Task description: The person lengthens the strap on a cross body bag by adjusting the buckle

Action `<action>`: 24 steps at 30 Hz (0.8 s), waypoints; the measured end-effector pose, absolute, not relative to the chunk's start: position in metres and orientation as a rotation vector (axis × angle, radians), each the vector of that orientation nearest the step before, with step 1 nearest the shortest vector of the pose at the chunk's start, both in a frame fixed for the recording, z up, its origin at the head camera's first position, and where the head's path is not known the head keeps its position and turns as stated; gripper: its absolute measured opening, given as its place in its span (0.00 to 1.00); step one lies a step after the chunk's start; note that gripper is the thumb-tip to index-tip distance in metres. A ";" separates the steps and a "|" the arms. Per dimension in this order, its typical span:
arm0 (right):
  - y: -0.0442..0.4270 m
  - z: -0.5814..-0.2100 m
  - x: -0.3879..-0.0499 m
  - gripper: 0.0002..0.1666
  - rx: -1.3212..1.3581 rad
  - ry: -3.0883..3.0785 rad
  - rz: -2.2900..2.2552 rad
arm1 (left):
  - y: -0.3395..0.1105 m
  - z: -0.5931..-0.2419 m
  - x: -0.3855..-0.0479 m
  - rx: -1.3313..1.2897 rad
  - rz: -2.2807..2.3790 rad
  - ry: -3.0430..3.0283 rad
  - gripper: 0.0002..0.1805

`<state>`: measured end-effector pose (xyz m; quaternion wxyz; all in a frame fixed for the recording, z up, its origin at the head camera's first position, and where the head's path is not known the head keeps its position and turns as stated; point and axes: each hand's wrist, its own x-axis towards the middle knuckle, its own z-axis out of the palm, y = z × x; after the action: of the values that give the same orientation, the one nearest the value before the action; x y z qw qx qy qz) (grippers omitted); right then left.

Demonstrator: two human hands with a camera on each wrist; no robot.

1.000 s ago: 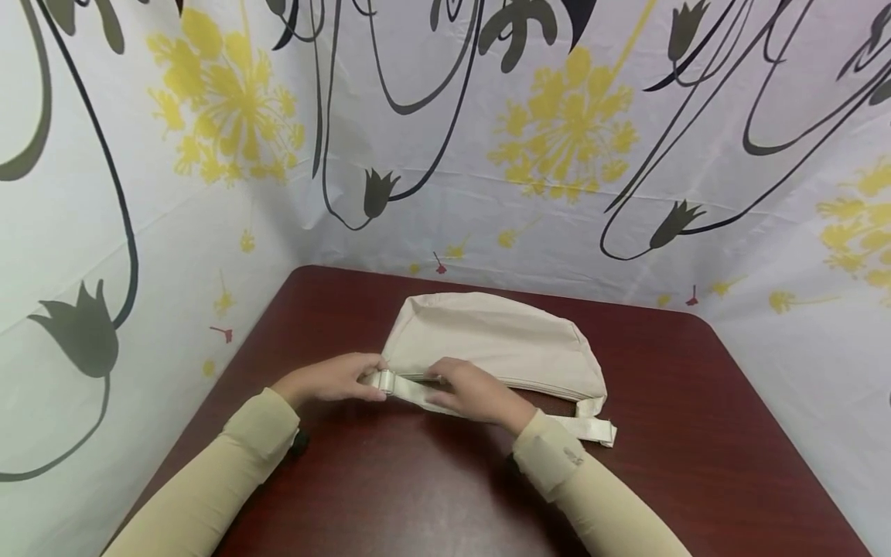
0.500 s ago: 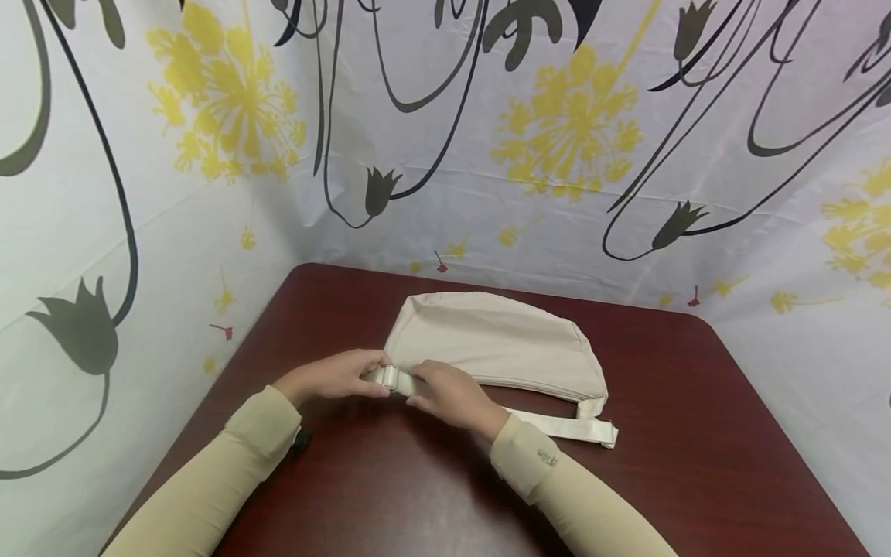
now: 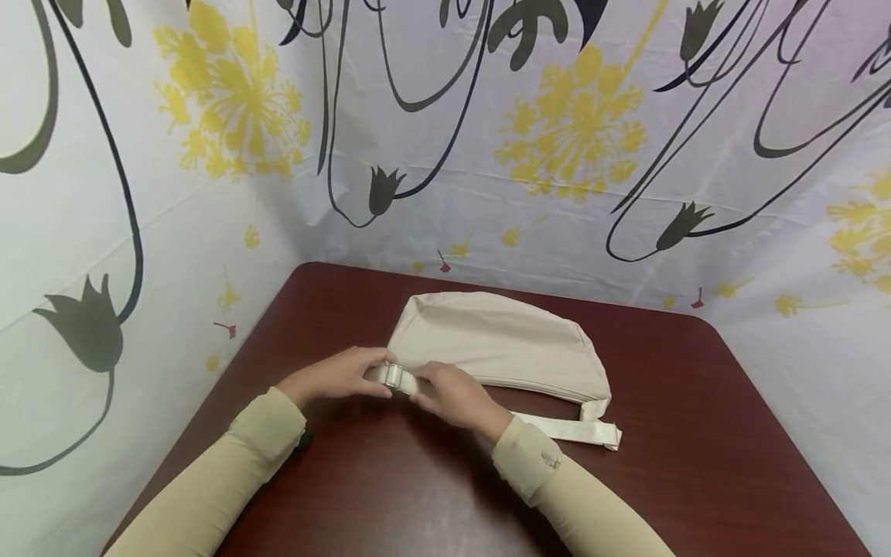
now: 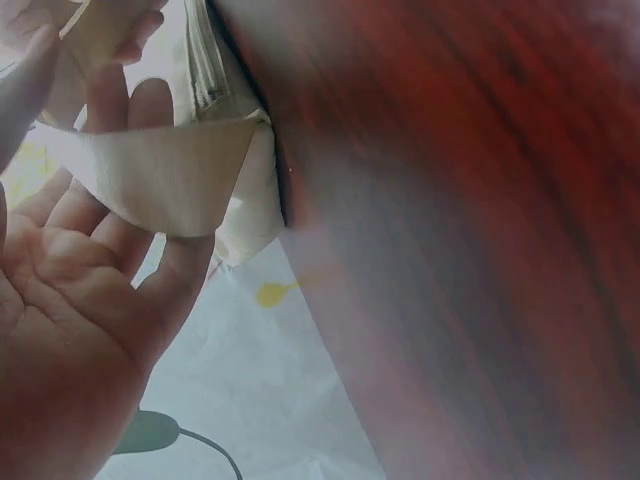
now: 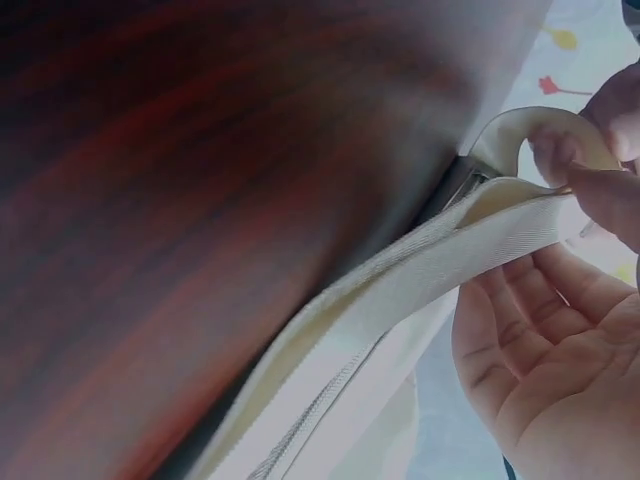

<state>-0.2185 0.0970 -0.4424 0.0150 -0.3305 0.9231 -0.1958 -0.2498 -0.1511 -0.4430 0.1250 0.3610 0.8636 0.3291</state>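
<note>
A cream fabric bag (image 3: pixel 497 336) lies on its side, its zipped edge towards me. Along that edge runs its webbing strap (image 3: pixel 564 429), with a slider buckle (image 3: pixel 394 377) near the left end. My left hand (image 3: pixel 339 376) grips the strap just left of the buckle. In the left wrist view, a loop of strap (image 4: pixel 165 175) crosses the fingers of that hand (image 4: pixel 75 300). Right of the buckle, my right hand (image 3: pixel 459 398) pinches the strap between thumb and fingers. The right wrist view has the doubled strap (image 5: pixel 400 275) leading to my right hand (image 5: pixel 565 370).
Dark red wooden table (image 3: pixel 390 487) under the bag, with rounded far corners. A white cloth (image 3: pixel 445 147) printed with yellow and grey flowers hangs around the back and sides. At the right, the strap's far end (image 3: pixel 612 437) lies on the tabletop.
My right hand has slid left along the strap, closer to the buckle, mostly in the first half second. The left hand and the bag have hardly moved.
</note>
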 end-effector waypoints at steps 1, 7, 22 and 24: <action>0.097 -0.443 -0.219 0.18 -1.029 2.871 -0.615 | -0.151 -0.443 -0.250 1.046 0.949 2.535 0.23; 0.099 -0.443 -0.219 0.17 -1.014 2.869 -0.636 | -0.154 -0.444 -0.247 1.047 0.886 2.642 0.20; 0.097 -0.440 -0.218 0.16 -1.038 2.883 -0.593 | -0.151 -0.444 -0.247 1.036 0.903 2.677 0.24; 0.096 -0.440 -0.218 0.16 -1.042 2.886 -0.590 | -0.151 -0.443 -0.247 1.031 0.895 2.678 0.25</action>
<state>-0.2177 0.0963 -0.4403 0.0087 -0.3334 0.9236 -0.1890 -0.2467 -0.1510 -0.4431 0.0678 0.3421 0.8889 0.2971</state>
